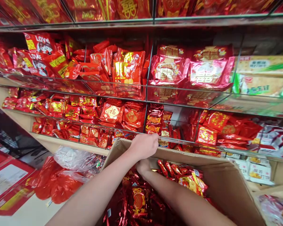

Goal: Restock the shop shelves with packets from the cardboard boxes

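Observation:
My left hand (145, 145) is closed, fingers curled, at the clear front panel (179, 141) of the shelf, just below a stack of dark red packets (153, 118). What its fingers hold, if anything, is hidden. Below it, my right hand (143, 166) reaches into an open cardboard box (220, 179). Its fingers are out of sight behind the wrist and among the packets. Inside the box lie many shiny red wrapped packets (139, 201) with gold print. A red-and-yellow packet (191, 182) rests at the box's right side.
Shelves above hold red packets, pink-and-red packets (168, 70) and green-and-cream packages (264, 77). White boxed packs (259, 168) stand at the right. To the left are red plastic bags (58, 183), a clear bag (72, 158) and a red carton (8, 182).

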Demonstrator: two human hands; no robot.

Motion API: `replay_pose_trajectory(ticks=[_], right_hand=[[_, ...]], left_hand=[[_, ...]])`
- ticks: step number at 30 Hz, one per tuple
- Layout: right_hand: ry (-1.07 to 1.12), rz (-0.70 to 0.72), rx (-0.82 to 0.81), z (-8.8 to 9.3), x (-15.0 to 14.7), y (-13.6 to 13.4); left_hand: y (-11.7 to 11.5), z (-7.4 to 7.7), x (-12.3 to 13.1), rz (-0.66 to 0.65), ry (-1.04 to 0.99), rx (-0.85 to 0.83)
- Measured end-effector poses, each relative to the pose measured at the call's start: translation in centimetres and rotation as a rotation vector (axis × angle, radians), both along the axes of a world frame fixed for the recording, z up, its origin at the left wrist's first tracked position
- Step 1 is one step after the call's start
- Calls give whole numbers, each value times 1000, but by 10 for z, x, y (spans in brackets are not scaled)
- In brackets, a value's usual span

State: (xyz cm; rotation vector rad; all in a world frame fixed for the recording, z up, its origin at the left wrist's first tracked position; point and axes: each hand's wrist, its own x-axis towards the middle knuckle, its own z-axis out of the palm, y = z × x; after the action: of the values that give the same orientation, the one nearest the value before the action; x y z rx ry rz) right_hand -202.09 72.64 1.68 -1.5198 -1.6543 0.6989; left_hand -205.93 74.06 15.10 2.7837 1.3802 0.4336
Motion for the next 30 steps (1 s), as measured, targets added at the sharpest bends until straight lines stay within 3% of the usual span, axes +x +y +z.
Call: replay_pose_trajectory(ticks=[3,5,8,10,13,17,23,28,30], right_hand=[[-4,74,7,31,27,-29],[20,139,74,61,55,-53],[305,-53,101,103,92,-75],[596,-196,143,120,104,-76],[846,-215,155,126,102,-65],[674,-90,149,124,90,-52],[114,-347,368,128,97,-40],[61,-408,447,125,102,-35],[123,-365,419,125,101,-39]], left_hand=[[5,3,-4,-69,-178,-141],[9,5,-6,-128,-379,-347],[15,9,-9,-165,-774,-723],[13,12,-8,-145,-973,-822],[2,13,-3,-86,-999,-646],[-15,11,8,-10,-850,-270],[-18,6,12,33,-878,-159],[-13,5,13,37,-842,-122],[-12,5,14,52,-827,-85]])
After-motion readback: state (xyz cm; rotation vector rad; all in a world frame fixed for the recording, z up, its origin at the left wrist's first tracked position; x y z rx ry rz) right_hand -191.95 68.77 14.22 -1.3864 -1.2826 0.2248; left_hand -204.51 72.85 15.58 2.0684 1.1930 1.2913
